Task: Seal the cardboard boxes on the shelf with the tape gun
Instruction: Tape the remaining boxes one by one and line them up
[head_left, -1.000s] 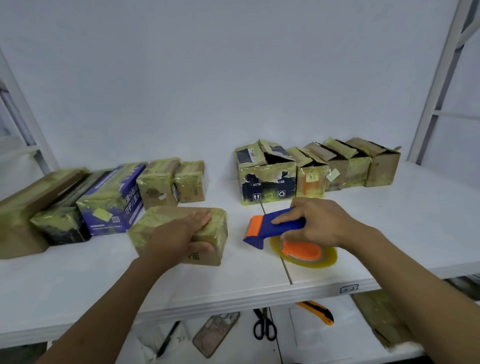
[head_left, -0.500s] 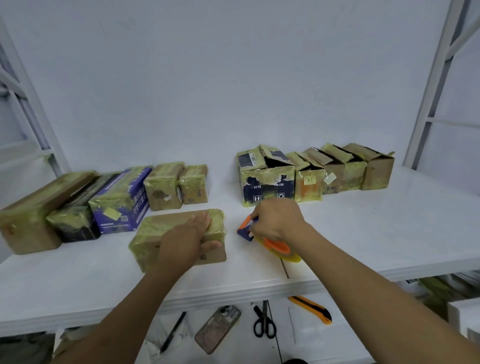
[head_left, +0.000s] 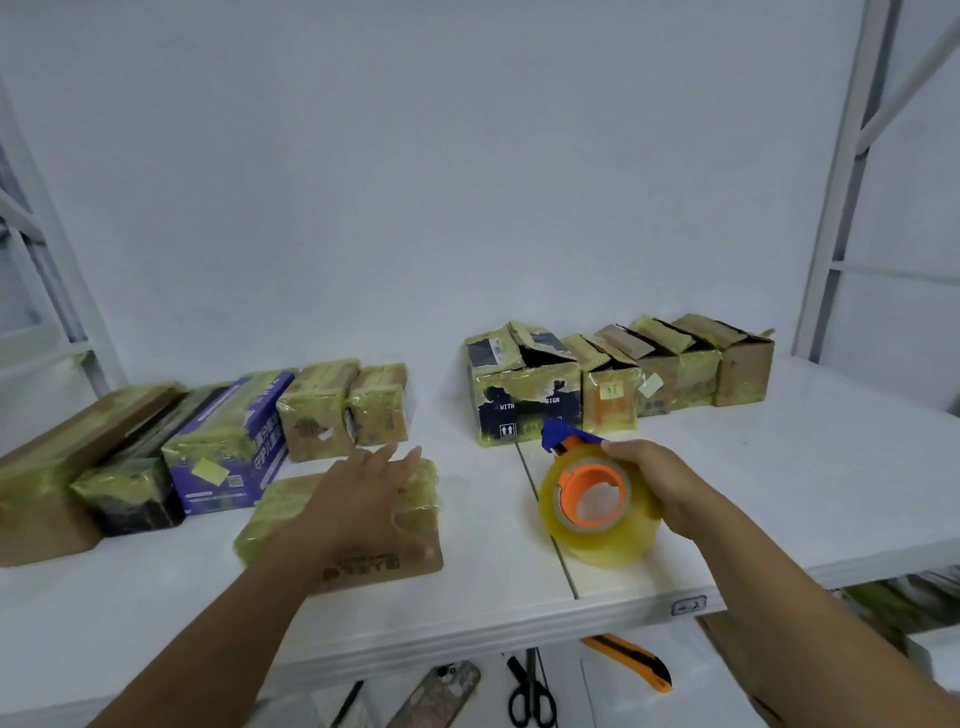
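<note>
Right hand (head_left: 657, 486) grips tape gun (head_left: 597, 493) lifted off the shelf (head_left: 779, 493), roll facing camera; left hand (head_left: 363, 499) flat, fingers straight, on the taped box (head_left: 270, 519) beside it.

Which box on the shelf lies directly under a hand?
The taped box lying alone at the front, under the left hand; other boxes sit in rows behind.

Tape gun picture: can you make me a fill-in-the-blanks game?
The right hand grips the tape gun, whose reel core is ___.
The left hand lies on a ___.
The scissors have ___ handles.
Missing: orange; box; black.
</note>
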